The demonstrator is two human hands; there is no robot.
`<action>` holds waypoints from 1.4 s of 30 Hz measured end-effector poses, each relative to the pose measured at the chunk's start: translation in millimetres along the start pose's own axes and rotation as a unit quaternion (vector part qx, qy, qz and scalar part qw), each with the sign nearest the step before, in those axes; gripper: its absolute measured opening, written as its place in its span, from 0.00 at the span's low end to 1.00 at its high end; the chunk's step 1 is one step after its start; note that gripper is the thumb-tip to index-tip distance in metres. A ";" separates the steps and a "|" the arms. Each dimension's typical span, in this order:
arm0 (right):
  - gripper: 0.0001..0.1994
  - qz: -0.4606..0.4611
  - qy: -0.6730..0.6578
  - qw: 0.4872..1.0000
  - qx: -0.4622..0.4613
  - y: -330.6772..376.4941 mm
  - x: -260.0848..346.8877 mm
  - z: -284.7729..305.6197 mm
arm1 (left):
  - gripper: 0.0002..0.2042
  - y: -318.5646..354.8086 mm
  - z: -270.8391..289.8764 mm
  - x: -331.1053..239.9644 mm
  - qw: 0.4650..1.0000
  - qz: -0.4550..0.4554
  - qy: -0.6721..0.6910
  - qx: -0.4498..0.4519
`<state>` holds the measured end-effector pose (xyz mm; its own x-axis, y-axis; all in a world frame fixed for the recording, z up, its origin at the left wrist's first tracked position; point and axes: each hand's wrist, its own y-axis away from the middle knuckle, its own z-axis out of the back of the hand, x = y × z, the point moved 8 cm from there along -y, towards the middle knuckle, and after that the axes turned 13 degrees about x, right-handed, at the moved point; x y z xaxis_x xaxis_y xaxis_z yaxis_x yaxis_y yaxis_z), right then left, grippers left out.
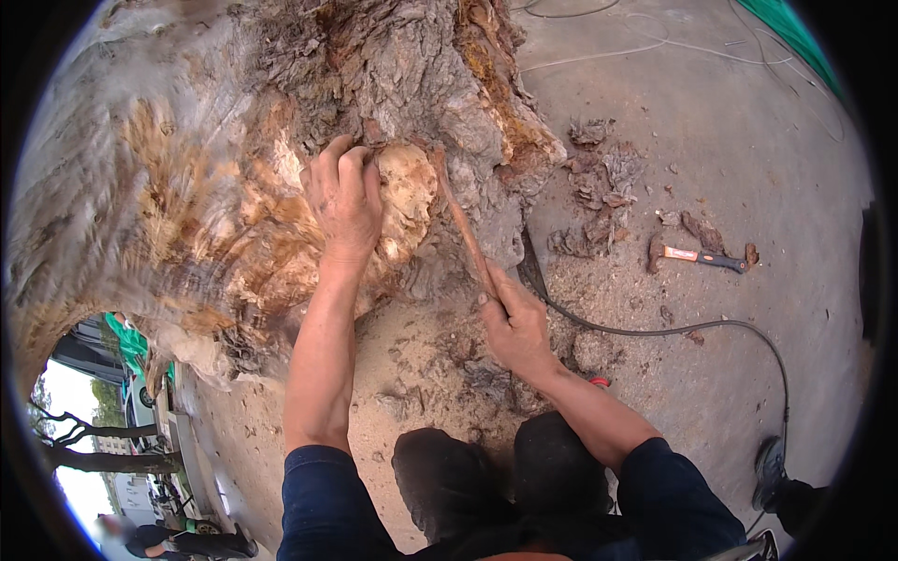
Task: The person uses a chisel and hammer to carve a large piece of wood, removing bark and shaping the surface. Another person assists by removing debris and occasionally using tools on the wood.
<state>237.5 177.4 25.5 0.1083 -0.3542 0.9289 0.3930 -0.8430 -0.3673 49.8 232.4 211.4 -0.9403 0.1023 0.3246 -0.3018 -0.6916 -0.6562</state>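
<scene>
Trunk: a big, rough trunk is filling the upper left and upper centre of the frame, its bark bordering a pale wood patch.
Left hand: the left hand is bending its fingers against the trunk, just left of the patch; whether it is pinching anything, I cannot tell.
Right hand: the right hand is wrapping around a wooden-handled tool, which is slanting up to the patch's right edge.
Hammer: an orange-and-black hammer is lying on the floor, right of frame.
Cable: a black cable is curving below it.
</scene>
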 end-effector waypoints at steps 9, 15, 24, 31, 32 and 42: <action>0.24 -0.025 -0.011 1.000 -0.011 8.0 -4.0 32.5 | 0.25 -38.8 -36.9 -51.5 0.946 -0.185 -0.074 0.255; 0.24 -0.035 -0.004 0.999 -0.006 14.0 -18.6 39.1 | 0.15 -52.8 -51.1 -61.4 0.941 -0.234 0.016 0.245; 0.23 -0.085 -0.043 0.995 0.034 29.4 -28.1 45.1 | 0.09 -47.4 -56.2 -64.2 0.949 -0.252 0.072 0.175; 0.21 -0.128 -0.082 0.987 0.052 39.7 -48.7 38.2 | 0.16 -46.9 -36.5 -60.9 0.958 -0.156 0.159 0.181; 0.21 -0.130 -0.089 0.986 0.044 42.9 -55.0 39.0 | 0.16 -43.3 -27.5 -68.9 0.956 -0.130 0.196 0.174; 0.22 -0.170 -0.095 0.978 0.071 48.2 -54.9 41.6 | 0.26 169.5 -78.6 -60.4 0.581 0.560 0.567 0.168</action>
<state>288.6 173.0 -41.2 0.1121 0.0305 0.9932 0.5567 -0.8299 -0.0374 43.0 165.3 27.0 -0.0745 -0.2720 -0.9594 0.4669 -0.8596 0.2075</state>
